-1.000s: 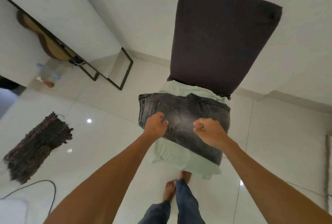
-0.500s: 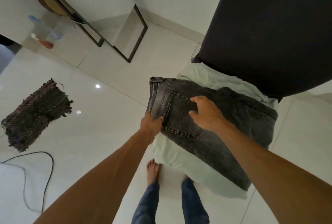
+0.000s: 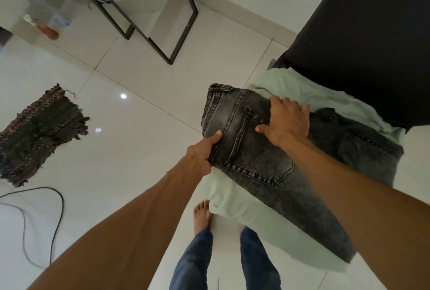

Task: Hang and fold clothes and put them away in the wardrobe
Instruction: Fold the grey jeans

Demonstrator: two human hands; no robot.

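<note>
Left hand (image 3: 202, 153) grips the folded jeans (image 3: 258, 161) at their edge, thumb on top, fingers curled under. Right hand (image 3: 288, 123) lies flat on the jeans just right of that grip, fingers spread, clasping nothing. Jeans lie on a pale green cloth (image 3: 242, 208).

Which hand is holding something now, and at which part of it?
The left hand grips the grey jeans at their side edge, thumb on top. The right hand only rests flat on them.
</note>
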